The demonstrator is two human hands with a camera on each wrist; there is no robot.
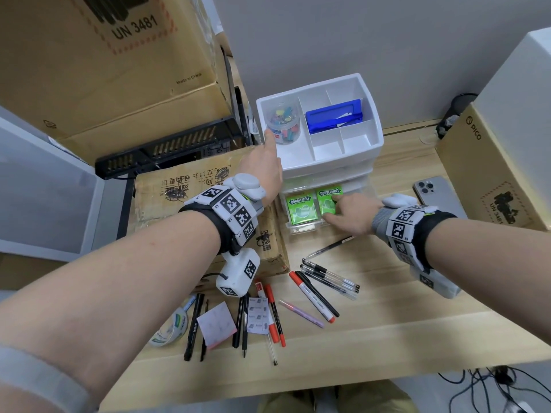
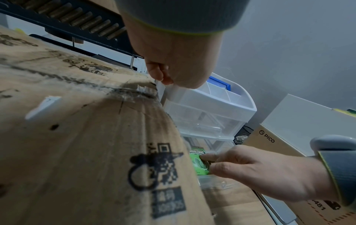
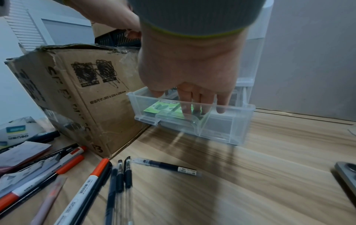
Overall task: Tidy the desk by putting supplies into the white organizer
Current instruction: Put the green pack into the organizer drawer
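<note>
Gum packs lie in the open bottom drawer (image 3: 192, 120) of the white organizer (image 1: 320, 144), two green ones side by side. The right hand (image 1: 351, 214) reaches into this clear drawer, its fingers (image 3: 204, 103) nearly straight and pressing down on the right gum pack (image 1: 328, 201); the left gum pack (image 1: 299, 208) is just beside it. The left hand (image 1: 264, 165) holds the organizer's left top edge, thumb outside the wall; its other fingers are hidden. In the top tray stand a jar of coloured clips (image 1: 283, 122) and a blue box (image 1: 334, 116). Pens and markers (image 1: 316, 293), sticky notes (image 1: 216, 324) and a tape roll (image 1: 171, 329) lie on the desk (image 1: 387, 323), near the front.
</note>
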